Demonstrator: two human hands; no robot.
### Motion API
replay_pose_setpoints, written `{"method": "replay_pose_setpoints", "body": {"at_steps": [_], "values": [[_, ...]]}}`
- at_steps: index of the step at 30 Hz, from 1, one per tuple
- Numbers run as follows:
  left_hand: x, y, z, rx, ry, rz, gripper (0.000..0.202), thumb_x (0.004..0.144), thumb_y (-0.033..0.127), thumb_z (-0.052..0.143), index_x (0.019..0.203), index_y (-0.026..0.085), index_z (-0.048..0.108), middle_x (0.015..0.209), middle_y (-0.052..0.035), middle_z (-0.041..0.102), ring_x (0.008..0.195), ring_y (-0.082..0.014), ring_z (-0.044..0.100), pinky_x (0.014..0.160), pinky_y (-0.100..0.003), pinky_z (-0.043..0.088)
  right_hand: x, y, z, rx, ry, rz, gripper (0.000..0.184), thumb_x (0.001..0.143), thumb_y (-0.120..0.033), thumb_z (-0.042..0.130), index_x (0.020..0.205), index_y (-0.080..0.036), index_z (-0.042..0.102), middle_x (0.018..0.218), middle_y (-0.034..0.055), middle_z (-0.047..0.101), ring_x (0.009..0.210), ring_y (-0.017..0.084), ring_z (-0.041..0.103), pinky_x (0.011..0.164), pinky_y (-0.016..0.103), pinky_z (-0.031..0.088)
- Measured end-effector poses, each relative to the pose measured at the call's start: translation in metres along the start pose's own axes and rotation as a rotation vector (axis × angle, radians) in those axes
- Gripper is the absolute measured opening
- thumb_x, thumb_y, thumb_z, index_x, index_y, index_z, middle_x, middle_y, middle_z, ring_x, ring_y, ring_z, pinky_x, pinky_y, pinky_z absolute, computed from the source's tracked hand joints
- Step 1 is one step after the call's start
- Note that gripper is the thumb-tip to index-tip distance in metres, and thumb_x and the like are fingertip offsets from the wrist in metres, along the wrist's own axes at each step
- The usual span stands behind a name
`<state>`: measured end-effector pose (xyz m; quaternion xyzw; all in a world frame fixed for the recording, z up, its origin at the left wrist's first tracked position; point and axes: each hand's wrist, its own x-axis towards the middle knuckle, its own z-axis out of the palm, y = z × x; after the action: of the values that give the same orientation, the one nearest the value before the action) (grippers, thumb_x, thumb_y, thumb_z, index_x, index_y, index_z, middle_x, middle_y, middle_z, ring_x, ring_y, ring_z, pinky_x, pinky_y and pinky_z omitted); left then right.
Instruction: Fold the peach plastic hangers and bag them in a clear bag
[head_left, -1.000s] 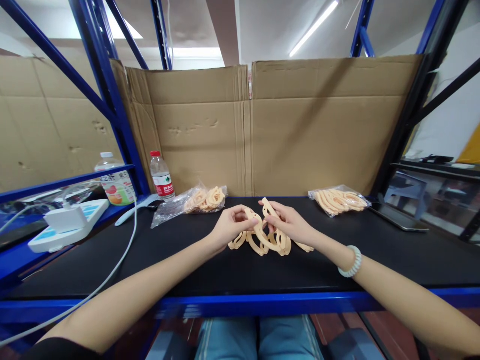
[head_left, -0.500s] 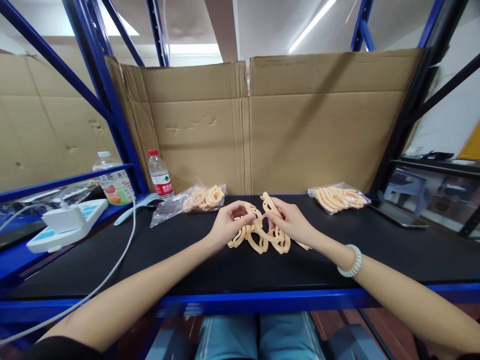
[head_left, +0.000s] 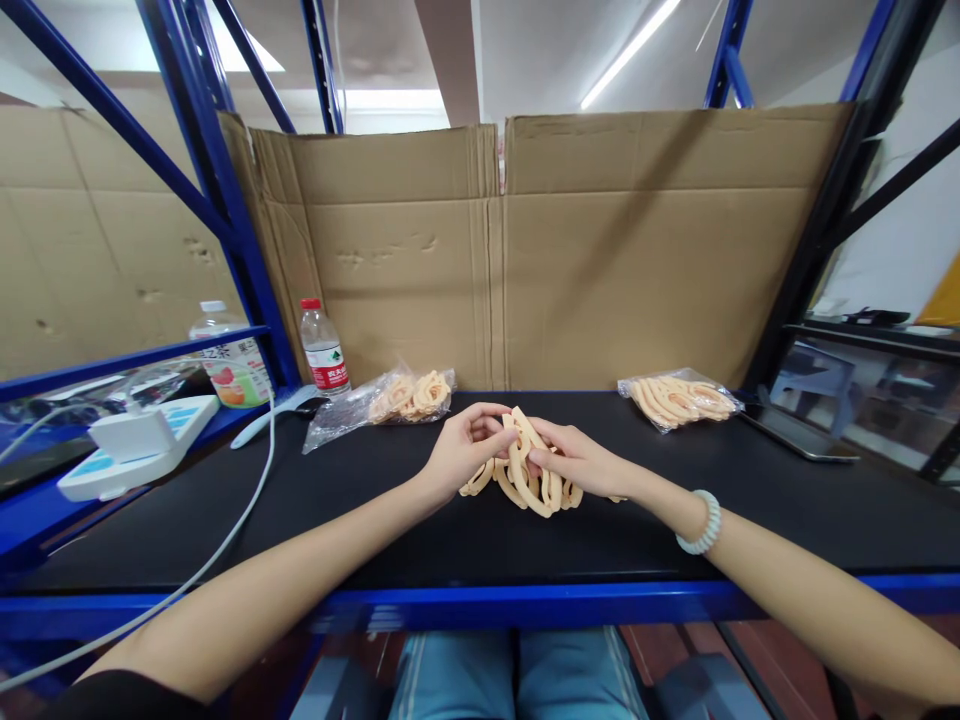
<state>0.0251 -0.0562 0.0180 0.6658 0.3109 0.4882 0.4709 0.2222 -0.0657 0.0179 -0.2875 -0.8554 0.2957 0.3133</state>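
Note:
Between my two hands is a beige looped piece (head_left: 523,468), a narrow curved frame with long slots, tilted with its tip upward. I cannot make out its exact kind. My left hand (head_left: 470,447) pinches its left side with thumb and fingers. From the right, my right hand (head_left: 576,455) grips the same piece, its thumb lying across it. Under and behind my fingers, more beige looped pieces (head_left: 478,480) lie in a pile on the black tabletop (head_left: 420,545), partly hidden by both hands.
Behind on the left lies an open clear bag of beige pieces (head_left: 412,396); a similar bag (head_left: 679,398) lies on the right. A red-capped bottle (head_left: 325,350), a power strip (head_left: 142,450) with a white cable, and a dark flat device (head_left: 796,430) stand around. Cardboard (head_left: 637,260) walls the back.
My hands have come closer together. The beige piece, spread in a wide curve between them before, is now a narrow loop held more upright.

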Motion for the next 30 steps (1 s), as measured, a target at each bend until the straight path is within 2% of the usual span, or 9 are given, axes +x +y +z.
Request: {"method": "replay_pose_setpoints", "body": {"at_steps": [3, 7, 10, 18, 23, 27, 30], "values": [[0.001, -0.001, -0.001, 0.003, -0.012, -0.011, 0.039, 0.069, 0.035, 0.075, 0.097, 0.012, 0.061, 0.069, -0.0005, 0.062, 0.067, -0.0129, 0.062, 0.066, -0.026, 0.054, -0.001, -0.002, 0.001, -0.01, 0.006, -0.001, 0.041, 0.092, -0.044, 0.044, 0.125, -0.019, 0.049, 0.076, 0.0001, 0.061, 0.063, 0.013, 0.053, 0.058, 0.023, 0.042], [0.001, -0.003, -0.001, 0.004, -0.038, -0.023, 0.037, 0.067, 0.035, 0.076, 0.092, 0.012, 0.063, 0.071, -0.0013, 0.063, 0.067, -0.0127, 0.062, 0.065, -0.025, 0.053, 0.001, -0.003, 0.003, -0.045, 0.092, 0.034, 0.038, 0.092, -0.048, 0.042, 0.105, -0.017, 0.061, 0.083, 0.0022, 0.063, 0.071, 0.014, 0.056, 0.064, 0.024, 0.044], [0.001, -0.004, 0.0, -0.012, -0.061, -0.039, 0.037, 0.067, 0.036, 0.076, 0.092, 0.012, 0.062, 0.07, -0.0007, 0.062, 0.067, -0.0124, 0.062, 0.064, -0.024, 0.053, 0.003, -0.002, 0.005, -0.017, 0.173, 0.055, 0.036, 0.09, -0.047, 0.047, 0.095, -0.016, 0.064, 0.083, 0.0029, 0.065, 0.075, 0.015, 0.058, 0.066, 0.025, 0.045], [0.0, 0.0, 0.002, -0.06, -0.067, -0.088, 0.041, 0.067, 0.034, 0.077, 0.098, 0.012, 0.061, 0.073, -0.0007, 0.062, 0.067, -0.0119, 0.063, 0.065, -0.024, 0.054, 0.007, 0.005, -0.004, 0.231, 0.196, 0.139, 0.036, 0.083, -0.047, 0.057, 0.097, -0.014, 0.061, 0.077, 0.0027, 0.065, 0.067, 0.014, 0.061, 0.06, 0.025, 0.047], [0.001, 0.0, 0.0, -0.05, -0.036, -0.085, 0.037, 0.068, 0.033, 0.076, 0.095, 0.012, 0.061, 0.071, -0.0009, 0.062, 0.065, -0.0122, 0.063, 0.065, -0.025, 0.054, 0.005, 0.017, -0.035, 0.332, 0.221, 0.257, 0.034, 0.082, -0.044, 0.059, 0.099, -0.014, 0.058, 0.075, 0.003, 0.066, 0.063, 0.014, 0.061, 0.06, 0.027, 0.049], [0.001, -0.001, -0.001, -0.031, -0.028, -0.084, 0.035, 0.068, 0.032, 0.075, 0.093, 0.012, 0.062, 0.07, -0.0011, 0.062, 0.063, -0.0115, 0.062, 0.063, -0.025, 0.053, -0.007, 0.032, -0.072, 0.08, 0.245, 0.412, 0.03, 0.083, -0.03, 0.057, 0.108, -0.015, 0.055, 0.077, 0.0042, 0.067, 0.068, 0.014, 0.063, 0.061, 0.024, 0.049], [0.001, -0.001, -0.002, -0.002, -0.041, -0.077, 0.033, 0.07, 0.032, 0.073, 0.094, 0.012, 0.061, 0.07, -0.0012, 0.062, 0.061, -0.0102, 0.06, 0.063, -0.024, 0.052, -0.015, 0.047, -0.092, -0.109, 0.173, 0.62, 0.028, 0.083, -0.025, 0.056, 0.109, -0.015, 0.056, 0.083, 0.0072, 0.068, 0.072, 0.016, 0.063, 0.059, 0.023, 0.048]]}}
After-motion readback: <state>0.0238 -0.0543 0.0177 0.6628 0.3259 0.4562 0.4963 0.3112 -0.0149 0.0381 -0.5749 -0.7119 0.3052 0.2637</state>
